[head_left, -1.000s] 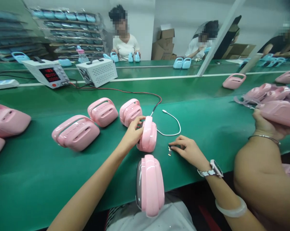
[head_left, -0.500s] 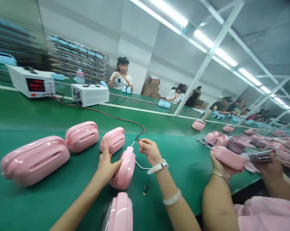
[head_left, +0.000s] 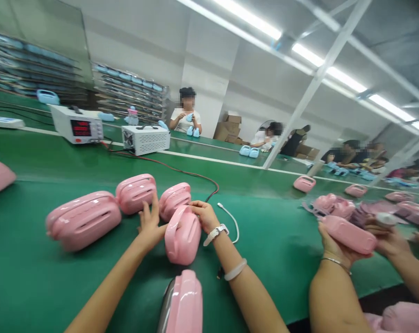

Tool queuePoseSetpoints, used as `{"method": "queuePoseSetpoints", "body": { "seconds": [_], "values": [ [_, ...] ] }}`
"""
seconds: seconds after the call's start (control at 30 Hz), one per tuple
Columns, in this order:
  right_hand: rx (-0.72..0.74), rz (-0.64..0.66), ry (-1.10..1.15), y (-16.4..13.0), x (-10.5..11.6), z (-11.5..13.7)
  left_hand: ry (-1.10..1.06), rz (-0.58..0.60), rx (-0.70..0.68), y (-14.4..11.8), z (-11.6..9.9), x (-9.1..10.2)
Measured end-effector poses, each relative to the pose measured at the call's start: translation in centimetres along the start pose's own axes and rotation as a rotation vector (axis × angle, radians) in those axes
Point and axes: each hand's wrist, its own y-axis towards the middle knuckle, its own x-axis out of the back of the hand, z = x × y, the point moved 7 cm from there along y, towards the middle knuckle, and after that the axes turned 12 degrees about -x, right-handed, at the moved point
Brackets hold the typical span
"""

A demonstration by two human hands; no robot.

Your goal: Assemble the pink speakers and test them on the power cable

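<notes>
A pink plastic housing with a carrying handle (head_left: 184, 238) stands on the green bench in front of me, its handle side turned up. My right hand (head_left: 205, 216) has its fingers closed on the far right end of this housing. On the left, my left hand (head_left: 151, 229) has its fingers spread, with the thumb at the housing's edge. Close behind is another pink housing (head_left: 172, 201). A white cable (head_left: 235, 222) lies to the right of my right hand, its plug loose on the bench. Nearer me sits a pink housing with a dark front (head_left: 186, 303).
More pink housings (head_left: 86, 221) stand at left. Behind are a power supply with red digits (head_left: 80, 128), a white vented box (head_left: 150, 140) and a red-black lead (head_left: 184, 173). A small black connector (head_left: 220, 273) lies by my right forearm. At right, a co-worker's hands hold a pink housing (head_left: 350, 235).
The middle housing has turned, showing its handle side. My right hand has moved from the cable end onto the housing. My left fingers have spread, and the view has swung left.
</notes>
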Motion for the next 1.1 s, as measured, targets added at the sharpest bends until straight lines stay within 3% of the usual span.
{"method": "queuePoseSetpoints", "body": {
  "seconds": [0.13,0.5,1.0,1.1],
  "values": [
    [-0.029,0.006,0.059,0.0,0.1,-1.6,-0.181,0.051,0.023,-0.6,0.1,-0.3],
    [-0.086,0.020,0.039,0.5,-0.8,-0.3,-0.136,0.194,0.098,-1.9,-2.2,-2.2],
    [-0.181,0.053,-0.034,1.0,-0.9,0.1,-0.211,0.200,0.082,-2.2,-1.5,-2.7],
    [-0.189,0.059,-0.045,1.2,-0.7,0.1,-0.212,0.132,0.002,-2.3,-1.5,-2.0]
  ]
}}
